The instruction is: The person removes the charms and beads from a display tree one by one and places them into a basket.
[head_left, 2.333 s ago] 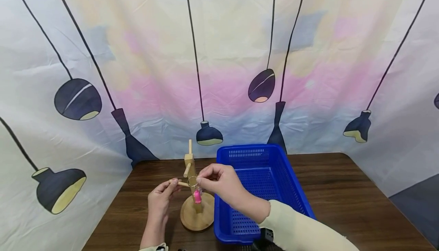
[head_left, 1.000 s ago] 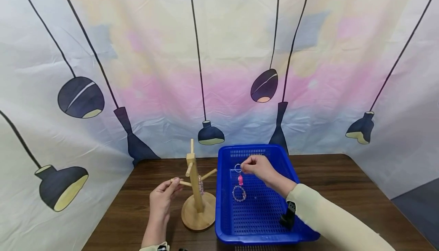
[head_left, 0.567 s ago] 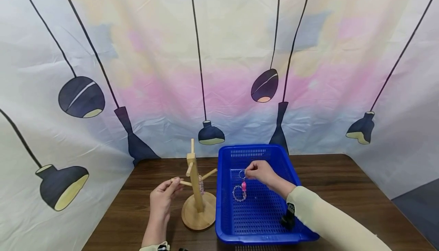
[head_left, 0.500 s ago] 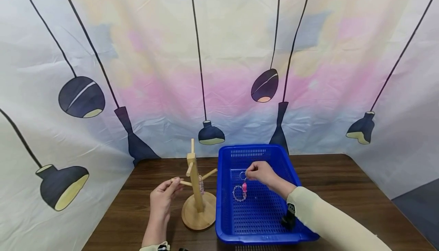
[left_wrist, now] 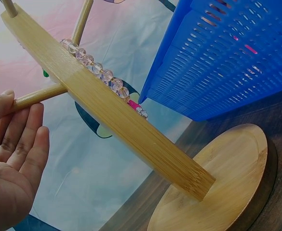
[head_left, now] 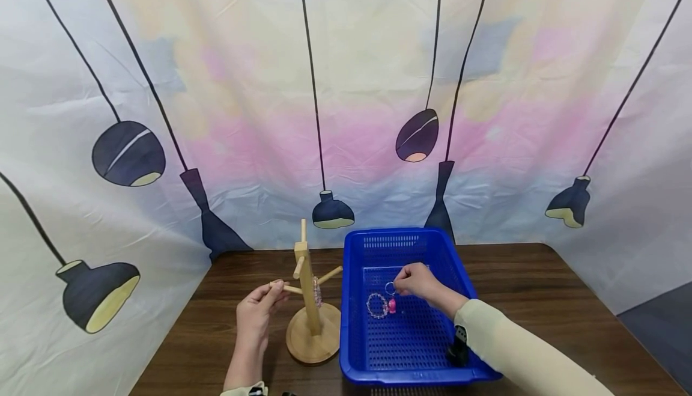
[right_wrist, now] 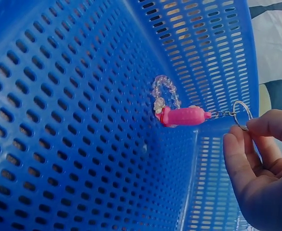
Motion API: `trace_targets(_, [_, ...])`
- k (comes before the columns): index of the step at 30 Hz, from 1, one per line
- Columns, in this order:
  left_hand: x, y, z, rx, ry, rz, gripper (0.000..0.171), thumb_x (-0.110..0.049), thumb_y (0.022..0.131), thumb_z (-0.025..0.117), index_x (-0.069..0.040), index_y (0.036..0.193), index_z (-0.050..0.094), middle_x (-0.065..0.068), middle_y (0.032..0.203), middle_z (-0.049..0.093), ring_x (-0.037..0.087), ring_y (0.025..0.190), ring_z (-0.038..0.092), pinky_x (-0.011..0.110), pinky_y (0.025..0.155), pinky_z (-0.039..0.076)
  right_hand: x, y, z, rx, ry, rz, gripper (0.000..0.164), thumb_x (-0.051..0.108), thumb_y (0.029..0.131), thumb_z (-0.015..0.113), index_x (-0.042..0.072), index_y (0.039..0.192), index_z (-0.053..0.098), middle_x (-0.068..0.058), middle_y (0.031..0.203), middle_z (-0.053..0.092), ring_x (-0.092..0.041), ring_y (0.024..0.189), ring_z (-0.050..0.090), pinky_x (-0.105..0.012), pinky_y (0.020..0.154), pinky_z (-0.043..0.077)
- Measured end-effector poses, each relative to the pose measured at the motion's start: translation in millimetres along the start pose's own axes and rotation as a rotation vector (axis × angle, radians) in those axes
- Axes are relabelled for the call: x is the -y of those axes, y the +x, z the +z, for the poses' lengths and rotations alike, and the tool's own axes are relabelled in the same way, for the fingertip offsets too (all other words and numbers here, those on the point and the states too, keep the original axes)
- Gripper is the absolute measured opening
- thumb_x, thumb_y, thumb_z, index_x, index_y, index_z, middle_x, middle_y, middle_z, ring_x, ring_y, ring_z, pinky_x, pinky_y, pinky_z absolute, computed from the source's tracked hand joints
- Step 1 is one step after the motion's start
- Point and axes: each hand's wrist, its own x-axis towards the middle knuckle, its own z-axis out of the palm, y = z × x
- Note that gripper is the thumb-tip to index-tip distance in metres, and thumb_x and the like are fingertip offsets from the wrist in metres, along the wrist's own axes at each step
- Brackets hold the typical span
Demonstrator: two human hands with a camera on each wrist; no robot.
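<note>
In the head view my left hand (head_left: 255, 315) pinches the tip of the left peg on a wooden peg stand (head_left: 309, 294). A beaded bracelet (head_left: 317, 292) hangs on the stand's right peg, close to the post. My right hand (head_left: 418, 282) is inside the blue basket (head_left: 421, 378) and pinches the metal ring of a keychain (head_left: 391, 306) with a pink charm. In the right wrist view the pink charm (right_wrist: 184, 116) dangles on a short chain from the ring. Close beside the charm, a clear beaded bracelet (head_left: 369, 306) lies in the basket.
The stand's round base (head_left: 310, 348) stands on the dark wooden table (head_left: 189, 324), close to the basket's left wall. Upper pegs (head_left: 298, 267) stick out from the post. Behind the table hangs a cloth (head_left: 373, 143) printed with lamps.
My right hand has carried the keychain from the stand's left peg rightwards over the basket and then lowered it beside the bracelet. The left hand keeps its pinch on the peg.
</note>
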Motion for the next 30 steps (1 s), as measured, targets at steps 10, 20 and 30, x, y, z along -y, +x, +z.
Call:
trace_targets(10, [0.2,0.3,-0.8,0.0,-0.011,0.007,0.026,-0.006,0.098,0.068,-0.025,0.082,0.078,-0.013,0.078,0.078,0.0,0.074,0.074,0.02,0.076,0.064,-4.3,3.3,-0.1,0.014,-0.041,0.046,0.034,-0.002,0.09,0.063,0.01,0.06,0.052,-0.003,0.064,0.064,-0.017,0.075,0.07,-0.037,0.078,0.064])
trace_targets(20, [0.8,-0.2,-1.9,0.008,-0.012,0.021,0.026,-0.007,0.099,0.067,-0.024,0.083,0.079,-0.014,0.079,0.078,0.0,0.074,0.074,0.018,0.074,0.063,-6.0,14.2,2.0,-0.041,-0.031,0.091,0.033,-0.001,0.092,0.063,0.009,0.062,0.054,-0.007,0.074,0.071,-0.017,0.079,0.071,-0.04,0.081,0.065])
trace_targets(30, [0.9,0.0,-0.5,0.002,-0.01,0.011,0.028,-0.006,0.098,0.067,-0.025,0.082,0.078,-0.014,0.08,0.078,-0.001,0.073,0.073,0.017,0.074,0.063,-10.7,29.4,4.5,-0.084,0.01,0.115,0.02,-0.003,0.09,0.062,0.003,0.071,0.063,-0.013,0.084,0.074,-0.02,0.077,0.071,-0.041,0.08,0.065])
